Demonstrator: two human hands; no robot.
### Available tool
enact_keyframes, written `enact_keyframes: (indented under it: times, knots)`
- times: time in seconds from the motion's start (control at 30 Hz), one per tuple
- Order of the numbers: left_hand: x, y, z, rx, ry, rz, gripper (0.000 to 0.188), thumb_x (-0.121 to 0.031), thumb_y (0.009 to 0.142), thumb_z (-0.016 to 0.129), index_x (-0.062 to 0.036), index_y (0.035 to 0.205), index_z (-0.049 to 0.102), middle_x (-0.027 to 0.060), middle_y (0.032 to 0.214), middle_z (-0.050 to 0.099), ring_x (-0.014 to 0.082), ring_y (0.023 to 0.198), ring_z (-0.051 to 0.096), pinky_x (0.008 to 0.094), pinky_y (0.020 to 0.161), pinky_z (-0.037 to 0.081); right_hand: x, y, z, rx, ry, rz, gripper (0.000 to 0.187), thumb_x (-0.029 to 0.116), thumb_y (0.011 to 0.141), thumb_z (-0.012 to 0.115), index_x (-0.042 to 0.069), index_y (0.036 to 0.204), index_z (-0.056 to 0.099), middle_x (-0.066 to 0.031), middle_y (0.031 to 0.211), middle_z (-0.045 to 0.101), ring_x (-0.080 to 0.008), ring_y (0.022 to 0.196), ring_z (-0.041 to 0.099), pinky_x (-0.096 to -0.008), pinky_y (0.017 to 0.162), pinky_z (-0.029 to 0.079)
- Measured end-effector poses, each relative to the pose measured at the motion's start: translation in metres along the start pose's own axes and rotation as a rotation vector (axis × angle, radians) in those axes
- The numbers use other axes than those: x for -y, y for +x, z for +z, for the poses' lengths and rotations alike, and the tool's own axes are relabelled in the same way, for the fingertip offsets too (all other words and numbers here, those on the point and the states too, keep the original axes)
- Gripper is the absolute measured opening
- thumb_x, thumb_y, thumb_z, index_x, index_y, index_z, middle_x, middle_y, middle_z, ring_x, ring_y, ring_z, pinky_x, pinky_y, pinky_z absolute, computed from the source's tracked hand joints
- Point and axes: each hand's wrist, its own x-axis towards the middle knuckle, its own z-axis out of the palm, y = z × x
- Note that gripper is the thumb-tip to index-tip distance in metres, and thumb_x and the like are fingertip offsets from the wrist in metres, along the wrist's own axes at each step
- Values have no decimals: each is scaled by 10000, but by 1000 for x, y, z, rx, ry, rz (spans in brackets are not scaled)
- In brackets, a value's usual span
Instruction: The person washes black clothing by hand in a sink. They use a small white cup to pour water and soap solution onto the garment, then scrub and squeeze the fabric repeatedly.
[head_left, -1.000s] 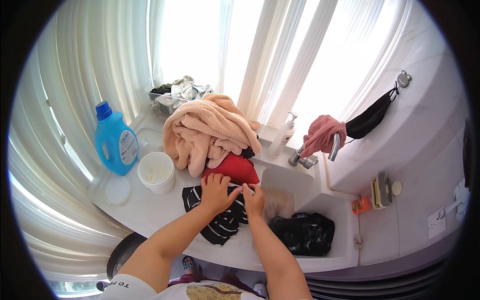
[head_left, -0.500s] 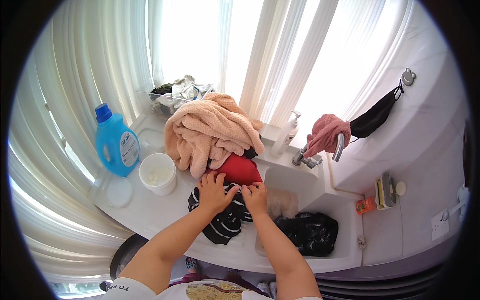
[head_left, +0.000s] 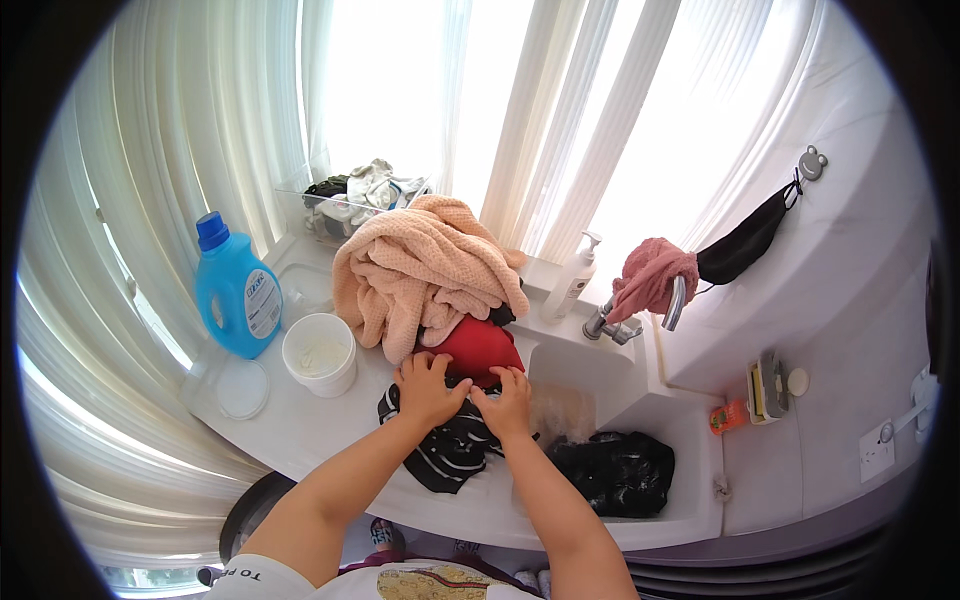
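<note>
A black garment with white stripes (head_left: 450,462) lies bunched on the white washboard counter beside the basin. My left hand (head_left: 430,390) is closed on its upper part, fingers curled over the cloth. Close by on the right, my right hand (head_left: 503,402) also grips the garment, its thumb near the left one. Just beyond my fingertips sits a red piece of clothing (head_left: 477,350), partly under a peach waffle-weave blanket (head_left: 415,265). Dark wet cloth (head_left: 615,472) lies in the sink (head_left: 690,440) at the right, with water around it.
On the left stand a blue detergent bottle (head_left: 238,290), a white tub (head_left: 320,355) and its round lid (head_left: 243,390). Behind the blanket is a clear bin (head_left: 295,205) of clothes. A pump bottle (head_left: 570,285) and a faucet (head_left: 675,305) draped with a pink cloth (head_left: 652,275) stand by the sink.
My right hand has shifted slightly left, closer to my left hand, and the striped cloth between them has bunched. The whole view has tilted a little.
</note>
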Motion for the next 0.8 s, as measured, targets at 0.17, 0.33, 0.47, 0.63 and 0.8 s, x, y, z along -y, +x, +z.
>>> enact_keyframes:
  times: [0.17,0.33,0.47,0.63,0.8]
  knots:
    - [12,-54,-58,351,-117,280,558,-547,771,686,-137,1148,648,176,1276,503,409,1202,452,581,958,351,-4,-69,-48,349,167,-41,757,466,646,838,112,1252,554,-312,1402,302,-466,1296,379,-478,1069,362]
    - [12,-74,-46,-58,-225,519,372,-410,659,787,-113,831,642,105,1019,584,339,1032,530,472,882,402,3,-104,-26,-36,13,-462,635,370,601,842,121,1124,582,-250,1313,402,-427,1154,467,-512,997,383]
    - [11,-5,-1,86,-148,-53,418,-487,782,694,-108,956,709,88,1048,605,317,1016,554,461,865,422,-9,-14,8,-45,-126,-38,460,404,686,781,119,1037,696,-210,1244,534,-394,1124,513,-480,976,414]
    - [5,-43,-42,326,-114,-11,517,-572,817,637,-159,1125,678,149,1332,498,424,1326,346,748,1020,131,-10,-48,-28,286,133,-14,753,515,659,814,81,1235,595,-298,1394,372,-428,1311,396,-498,1074,352]
    - [20,-102,-59,-20,-330,391,332,-395,729,780,-98,801,650,123,1016,570,351,1075,500,485,932,364,11,-119,-41,107,-102,-524,658,448,631,838,127,1144,579,-261,1354,377,-424,1235,434,-508,992,375]
